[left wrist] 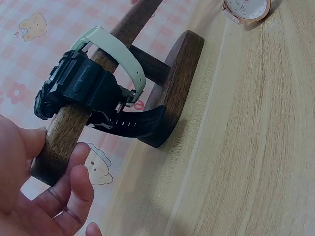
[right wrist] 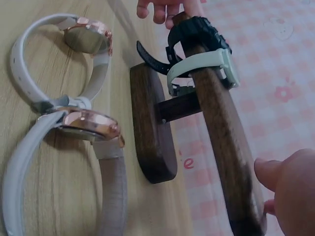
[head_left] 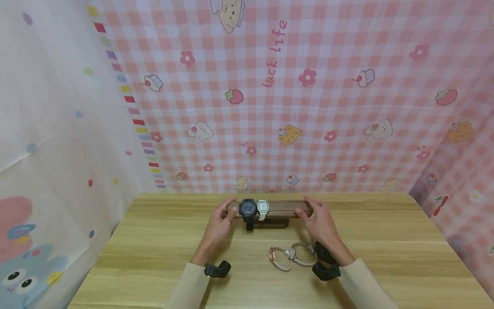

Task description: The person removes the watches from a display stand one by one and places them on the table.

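Observation:
A dark wooden T-bar watch stand [head_left: 291, 208] is upright on the table, with a crossbar over a base [right wrist: 150, 128]. Near the crossbar's left end hang a black digital watch [head_left: 248, 208] and, beside it, a pale mint square watch [head_left: 263, 207]. My left hand [head_left: 219, 221] holds the left end of the crossbar between thumb and fingers. At the right end, my right hand [head_left: 321, 221] grips the bar, thumb on the near side. Two white-strapped rose-gold watches [head_left: 280, 258] [right wrist: 88, 125] lie buckled in loops in front of the stand.
Black wrist devices [head_left: 218, 269] are strapped to both wrists. A dark object [head_left: 324, 252], partly hidden by my right forearm, sits right of the white-strapped watches. Behind the wooden table [head_left: 154, 240] hangs a pink checked cloth [head_left: 247, 120]; a white patterned cloth [head_left: 61, 128] hangs at left.

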Motion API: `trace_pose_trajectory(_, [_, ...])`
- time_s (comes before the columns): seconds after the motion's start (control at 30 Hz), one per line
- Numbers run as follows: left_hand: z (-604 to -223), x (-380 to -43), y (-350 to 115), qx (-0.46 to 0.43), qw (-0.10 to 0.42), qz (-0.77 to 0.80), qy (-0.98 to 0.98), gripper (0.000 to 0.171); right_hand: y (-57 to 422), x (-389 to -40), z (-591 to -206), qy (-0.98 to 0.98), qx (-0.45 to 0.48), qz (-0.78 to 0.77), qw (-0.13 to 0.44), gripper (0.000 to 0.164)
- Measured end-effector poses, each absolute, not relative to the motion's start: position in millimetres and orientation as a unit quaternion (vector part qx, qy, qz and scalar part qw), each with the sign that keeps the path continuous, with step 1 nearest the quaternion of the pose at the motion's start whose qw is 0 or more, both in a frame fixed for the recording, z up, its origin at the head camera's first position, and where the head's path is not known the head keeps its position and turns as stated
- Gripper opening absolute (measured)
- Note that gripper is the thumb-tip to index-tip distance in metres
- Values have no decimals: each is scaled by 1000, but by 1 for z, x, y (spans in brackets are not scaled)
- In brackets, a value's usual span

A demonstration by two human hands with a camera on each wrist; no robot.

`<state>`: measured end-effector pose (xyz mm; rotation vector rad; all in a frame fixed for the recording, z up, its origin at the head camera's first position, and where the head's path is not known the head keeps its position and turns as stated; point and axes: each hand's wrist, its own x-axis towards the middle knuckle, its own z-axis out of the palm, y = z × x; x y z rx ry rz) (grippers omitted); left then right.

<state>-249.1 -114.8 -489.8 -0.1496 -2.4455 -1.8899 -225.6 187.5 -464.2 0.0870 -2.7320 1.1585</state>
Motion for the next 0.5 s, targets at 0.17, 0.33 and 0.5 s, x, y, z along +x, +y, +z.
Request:
trace_pose_trajectory(0.17, [-490, -249, -116, -50, 22, -612, -789, 41, 188, -229, -470, -920, 45, 383, 70, 59])
trace_pose_trajectory(0.33, [-490, -249, -116, -48, 21, -606, -794, 41, 188, -230, -471, -916, 47, 393, 65, 60])
trace_pose_trajectory(0.5, [-489, -248, -115, -44, 20, -605, -794, 41, 189, -231, -471, -915, 45, 395, 64, 61])
